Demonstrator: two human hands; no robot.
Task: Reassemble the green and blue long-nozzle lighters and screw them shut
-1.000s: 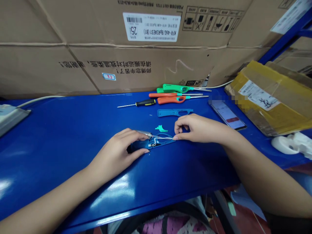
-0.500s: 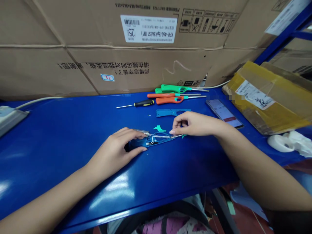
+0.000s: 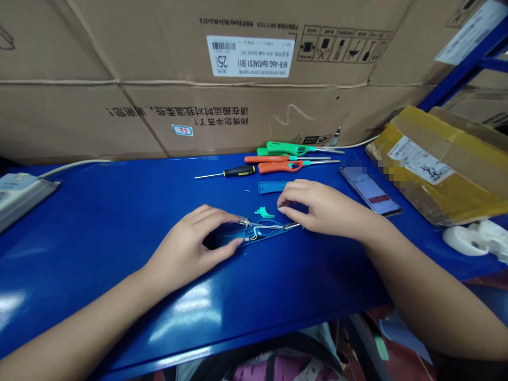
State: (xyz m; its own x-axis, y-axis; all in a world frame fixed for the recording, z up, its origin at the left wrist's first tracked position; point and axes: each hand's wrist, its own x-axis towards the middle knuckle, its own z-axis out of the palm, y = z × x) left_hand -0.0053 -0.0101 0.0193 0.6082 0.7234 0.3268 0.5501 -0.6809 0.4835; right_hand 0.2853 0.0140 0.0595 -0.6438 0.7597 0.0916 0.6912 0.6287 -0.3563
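Partly btwn L fingers (image 3: 221, 217): casing (image 3: 239, 234).

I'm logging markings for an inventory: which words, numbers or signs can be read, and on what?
"KFR-46G/BpR3AES1 (B1)": white label, upside down.
"25": same label, upside down.
"师傅您辛苦了!": carton, upside down.
"请在搬运时对我温柔些,谢谢您!": carton, upside down.
"33", apparently: small sticker.
Handling signs: pictograms on the carton; captions too small.
Too small or blurred: other carton print, parcel label, phone screen.
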